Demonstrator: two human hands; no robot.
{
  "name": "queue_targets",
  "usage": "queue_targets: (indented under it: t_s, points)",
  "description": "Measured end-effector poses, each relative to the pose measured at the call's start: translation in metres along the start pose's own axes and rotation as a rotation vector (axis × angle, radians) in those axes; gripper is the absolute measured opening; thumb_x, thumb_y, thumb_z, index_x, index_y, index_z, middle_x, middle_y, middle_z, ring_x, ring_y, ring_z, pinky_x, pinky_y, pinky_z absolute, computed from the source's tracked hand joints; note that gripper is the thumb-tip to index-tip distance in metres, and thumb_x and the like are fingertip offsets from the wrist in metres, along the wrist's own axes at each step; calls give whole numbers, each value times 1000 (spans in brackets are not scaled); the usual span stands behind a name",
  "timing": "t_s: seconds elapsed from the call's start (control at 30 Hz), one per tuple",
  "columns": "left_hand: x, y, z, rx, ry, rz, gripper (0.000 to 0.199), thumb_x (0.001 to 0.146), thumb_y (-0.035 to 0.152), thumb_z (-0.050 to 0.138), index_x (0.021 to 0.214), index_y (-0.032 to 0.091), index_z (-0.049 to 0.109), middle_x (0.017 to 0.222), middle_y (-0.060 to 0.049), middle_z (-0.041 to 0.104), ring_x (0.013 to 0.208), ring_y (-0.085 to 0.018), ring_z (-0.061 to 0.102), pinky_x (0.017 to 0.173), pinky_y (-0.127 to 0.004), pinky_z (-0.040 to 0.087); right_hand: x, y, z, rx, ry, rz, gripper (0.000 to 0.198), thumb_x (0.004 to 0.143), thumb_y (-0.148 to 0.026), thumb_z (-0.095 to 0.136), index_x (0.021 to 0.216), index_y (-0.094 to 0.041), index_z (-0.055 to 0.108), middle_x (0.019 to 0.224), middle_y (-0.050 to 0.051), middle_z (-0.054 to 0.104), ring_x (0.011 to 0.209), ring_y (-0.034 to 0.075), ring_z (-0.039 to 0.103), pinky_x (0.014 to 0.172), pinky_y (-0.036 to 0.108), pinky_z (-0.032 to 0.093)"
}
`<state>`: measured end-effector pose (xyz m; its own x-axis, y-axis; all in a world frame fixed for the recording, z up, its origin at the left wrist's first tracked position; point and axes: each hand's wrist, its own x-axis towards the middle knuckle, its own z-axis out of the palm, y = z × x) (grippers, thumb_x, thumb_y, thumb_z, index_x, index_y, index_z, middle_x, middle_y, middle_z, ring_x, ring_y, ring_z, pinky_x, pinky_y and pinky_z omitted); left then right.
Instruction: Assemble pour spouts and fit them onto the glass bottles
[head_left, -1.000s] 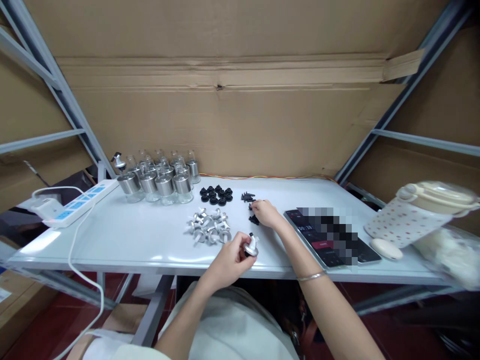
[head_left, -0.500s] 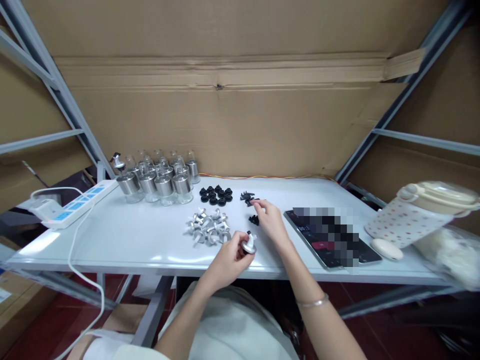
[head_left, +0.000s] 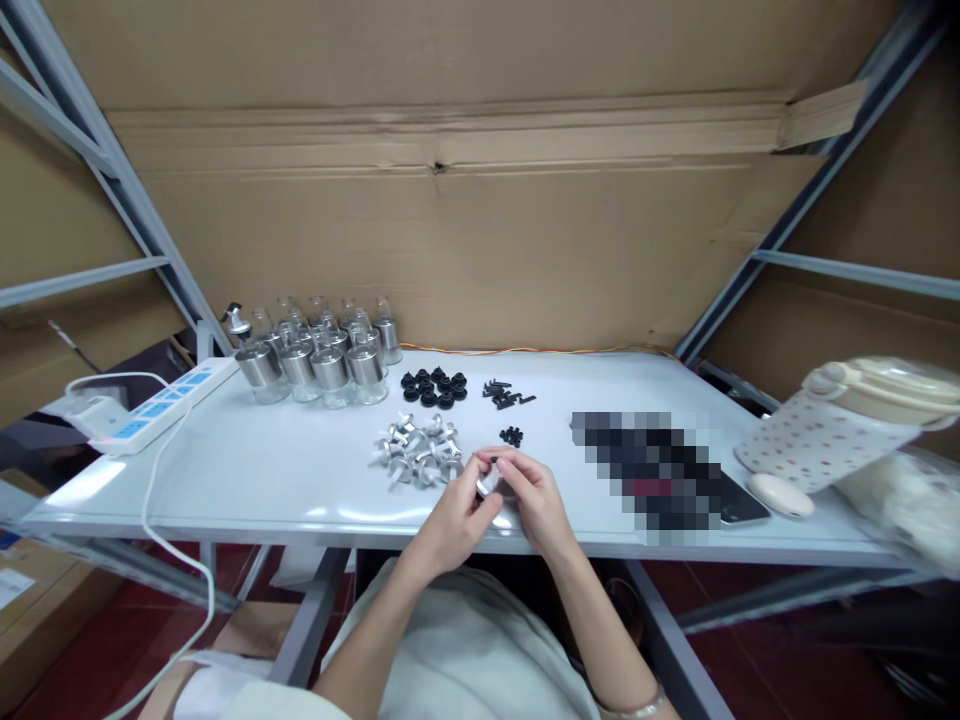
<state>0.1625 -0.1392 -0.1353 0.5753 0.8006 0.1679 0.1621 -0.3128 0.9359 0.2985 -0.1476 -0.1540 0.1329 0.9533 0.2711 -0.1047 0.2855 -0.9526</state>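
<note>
Silvery spout, presumably light, rigid, slick, best held by its rim; left hand gripping it; right hand at three o'clock, finger closure indeterminable

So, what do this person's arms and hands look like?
The left hand and right hand are ungloved human hands, with no cables or markings visible. A slim, silver-coloured bangle circles the right forearm. A pale sleeve shows by the left arm; no sleeve shows on the right.
</note>
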Motion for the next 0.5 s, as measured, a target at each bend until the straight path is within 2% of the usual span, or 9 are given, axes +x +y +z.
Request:
queue_targets:
  t_s: [0.1, 0.2, 0.27, 0.37, 0.5]
  points:
    - [0, 1, 1, 12, 14, 14, 25, 91, 31, 40, 110, 17, 48, 101, -6, 57, 93, -19, 52, 85, -31, 39, -1, 0, 0, 60, -11, 7, 18, 78, -36, 63, 77, -21, 72, 92, 6, 70, 94, 23, 60, 89, 34, 42]
    - [1, 0, 3, 67, 1, -19, 31, 91, 34, 42, 115, 16, 48, 96, -6, 59, 86, -20, 54, 82, -33, 41, -1, -3, 2, 179, 9, 75, 18, 75, -36, 65, 70, -20, 70, 91, 6, 69, 94, 23, 60, 88, 35, 43]
    - [2, 0, 3, 88, -5, -12, 32, 90, 34, 42, 117, 16, 47, 101, -7, 60, 89, -21, 55, 84, -34, 42, -1, -6, 4, 239, 33, 107, 19, 72, -38, 66, 67, -20, 68, 88, 6, 68, 93, 23, 59, 88, 35, 43]
    - [2, 1, 3, 65, -9, 31, 31, 91, 30, 41, 119, 17, 45, 116, -9, 57, 104, -22, 53, 94, -34, 39, -1, -8, 5, 268, 38, 120, 19, 70, -39, 67, 67, -20, 67, 88, 6, 68, 94, 24, 58, 89, 36, 42]
    - [2, 1, 3, 55, -16, 31, 33, 91, 30, 40, 122, 18, 43, 120, -9, 56, 108, -22, 52, 96, -35, 38, -2, -9, 6, 265, 32, 97, 19, 72, -40, 65, 68, -21, 64, 86, 5, 65, 92, 23, 57, 89, 35, 41]
